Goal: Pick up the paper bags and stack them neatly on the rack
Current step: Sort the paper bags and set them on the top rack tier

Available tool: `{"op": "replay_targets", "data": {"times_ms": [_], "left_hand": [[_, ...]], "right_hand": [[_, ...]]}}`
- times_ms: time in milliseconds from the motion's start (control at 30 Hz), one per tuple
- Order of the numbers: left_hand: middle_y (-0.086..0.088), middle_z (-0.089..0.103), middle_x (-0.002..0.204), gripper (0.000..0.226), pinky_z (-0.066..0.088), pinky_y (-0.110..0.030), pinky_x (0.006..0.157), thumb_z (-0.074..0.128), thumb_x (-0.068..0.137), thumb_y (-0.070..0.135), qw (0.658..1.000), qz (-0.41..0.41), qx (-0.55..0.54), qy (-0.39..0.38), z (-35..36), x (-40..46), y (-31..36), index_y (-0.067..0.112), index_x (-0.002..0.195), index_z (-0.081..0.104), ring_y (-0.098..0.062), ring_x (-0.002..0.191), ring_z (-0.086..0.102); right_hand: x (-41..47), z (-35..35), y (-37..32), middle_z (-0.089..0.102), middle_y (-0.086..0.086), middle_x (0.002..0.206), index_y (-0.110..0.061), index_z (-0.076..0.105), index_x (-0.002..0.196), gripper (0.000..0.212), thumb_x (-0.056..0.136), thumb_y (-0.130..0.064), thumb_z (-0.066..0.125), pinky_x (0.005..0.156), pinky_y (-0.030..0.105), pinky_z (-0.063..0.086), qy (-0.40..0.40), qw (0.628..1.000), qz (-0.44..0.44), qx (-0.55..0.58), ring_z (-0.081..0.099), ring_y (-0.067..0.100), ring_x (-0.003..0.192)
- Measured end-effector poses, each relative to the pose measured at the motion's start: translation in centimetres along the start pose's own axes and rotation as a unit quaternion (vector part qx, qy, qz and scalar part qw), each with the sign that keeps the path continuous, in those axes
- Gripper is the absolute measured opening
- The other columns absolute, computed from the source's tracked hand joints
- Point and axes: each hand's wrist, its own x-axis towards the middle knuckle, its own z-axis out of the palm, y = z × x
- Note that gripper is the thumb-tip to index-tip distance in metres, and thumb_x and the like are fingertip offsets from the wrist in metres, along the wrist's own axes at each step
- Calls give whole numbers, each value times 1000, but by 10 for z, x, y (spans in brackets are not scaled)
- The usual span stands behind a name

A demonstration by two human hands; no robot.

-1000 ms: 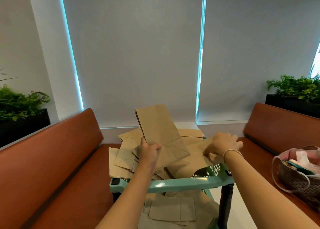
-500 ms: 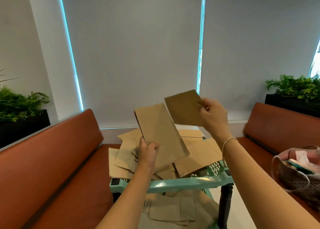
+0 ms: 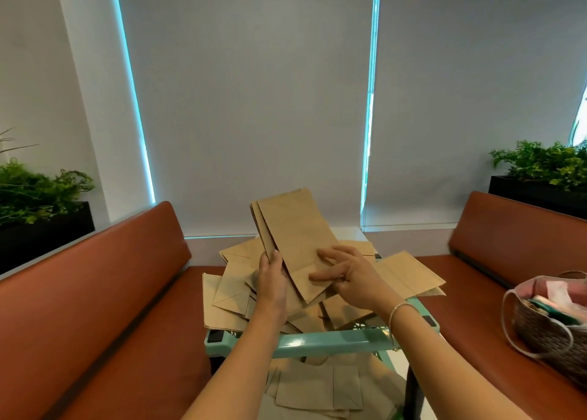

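Woven basket (image 3: 552, 334) cut off right; rack (image 3: 333, 340) top mostly buried, perhaps mesh.

L hand (image 3: 270, 280) grips a small stack of paper bags (image 3: 295, 232), tilted up over the teal rack (image 3: 333, 340). R hand (image 3: 352, 280) rests spread fingers (image 3: 327, 254) on the front bag. Loose bags (image 3: 228, 295) heaped on rack top; more bags on lower shelf (image 3: 317, 391).

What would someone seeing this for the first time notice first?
Centre frame, the left hand holds a small stack of bags upright while the right hand lays its fingers flat on the front one. Below them, loose bags lie in a messy heap on a mint-green rack. Orange benches flank it on both sides, and a woven basket sits on the right one.
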Motion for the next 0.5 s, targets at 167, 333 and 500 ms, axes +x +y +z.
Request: {"op": "replay_targets", "data": {"times_ms": [167, 333, 500], "left_hand": [[-4, 35, 148, 66, 30, -33, 109, 48, 97, 31, 999, 19, 29, -8, -2, 6, -7, 16, 151, 12, -22, 135, 35], [-11, 36, 148, 69, 37, -50, 108, 53, 95, 17, 1000, 7, -13, -4, -4, 7, -6, 22, 151, 14, -28, 130, 43], [-10, 45, 141, 59, 41, -47, 105, 49, 97, 14, 998, 37, -42, 10, 5, 2, 7, 16, 148, 21, -27, 125, 48]], "right_hand": [[-4, 7, -8, 33, -11, 148, -34, 65, 115, 36, 81, -23, 64, 112, 26, 17, -30, 999, -8, 22, 16, 15, 138], [-6, 4, -15, 38, -7, 144, -31, 58, 123, 47, 78, -20, 67, 111, 36, 29, 99, 971, 71, 205, 28, 14, 133], [2, 2, -18, 54, 11, 120, -11, 45, 128, 49, 86, -25, 64, 88, 43, 52, 161, 744, 319, 565, 56, 27, 104]]}}
